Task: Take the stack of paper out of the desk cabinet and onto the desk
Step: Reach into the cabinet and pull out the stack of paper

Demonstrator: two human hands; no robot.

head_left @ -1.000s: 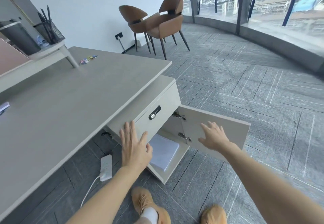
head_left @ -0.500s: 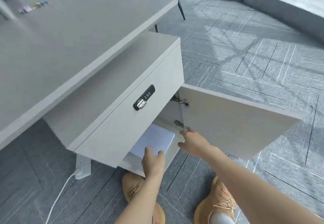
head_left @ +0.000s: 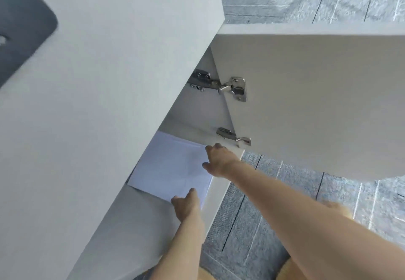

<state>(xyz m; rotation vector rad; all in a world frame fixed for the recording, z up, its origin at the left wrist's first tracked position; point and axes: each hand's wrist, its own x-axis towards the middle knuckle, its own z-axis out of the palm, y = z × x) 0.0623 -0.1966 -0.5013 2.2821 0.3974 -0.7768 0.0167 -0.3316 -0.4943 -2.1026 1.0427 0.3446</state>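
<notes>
A white stack of paper lies flat on the floor of the open desk cabinet; its far left part is hidden behind the drawer front. My left hand grips the stack's near corner, thumb on top. My right hand holds the right edge of the stack, fingers curled at its side. The stack still rests on the cabinet floor.
The cabinet door stands swung open to the right on two metal hinges, close above my right arm. The black drawer lock shows at the top left. Grey carpet lies below, and a tan shoe is near the right arm.
My head has dropped much closer to the cabinet. Both hands moved inward onto the paper: the left onto its near corner, the right from beside the lower hinge onto its right edge.
</notes>
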